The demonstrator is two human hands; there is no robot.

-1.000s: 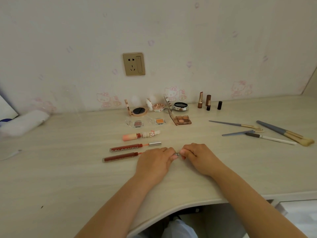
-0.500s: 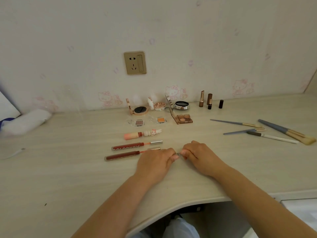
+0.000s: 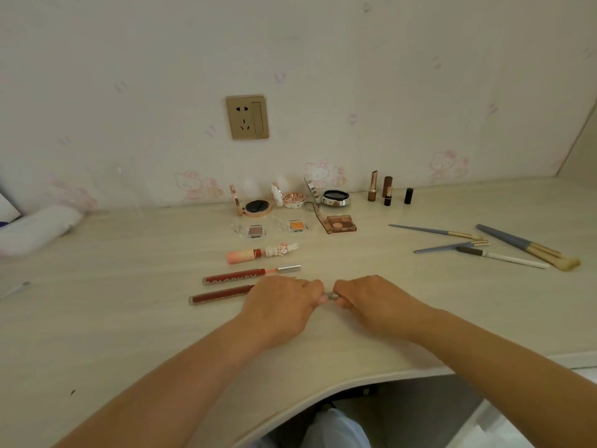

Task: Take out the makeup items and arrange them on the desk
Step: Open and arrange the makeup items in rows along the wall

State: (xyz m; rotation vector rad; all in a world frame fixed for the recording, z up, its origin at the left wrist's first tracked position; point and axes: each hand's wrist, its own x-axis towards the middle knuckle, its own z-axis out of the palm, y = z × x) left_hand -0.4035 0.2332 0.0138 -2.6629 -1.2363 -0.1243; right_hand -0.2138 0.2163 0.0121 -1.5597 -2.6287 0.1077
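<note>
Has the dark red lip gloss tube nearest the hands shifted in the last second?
No. The dark red tube still lies parallel to, and just nearer than, the lettered red tube; only the camera moved.

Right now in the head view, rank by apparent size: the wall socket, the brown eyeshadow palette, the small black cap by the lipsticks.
1. wall socket, largest.
2. brown eyeshadow palette, though its lid stands open edge-on, so part is hidden.
3. small black cap, clearly smallest.

Gold wall socket (image 3: 247,117) on cartoon-cat wallpaper (image 3: 318,173) above desk; white cloth roll (image 3: 38,226) at far left, near a clear acrylic stand (image 3: 124,189)
</note>
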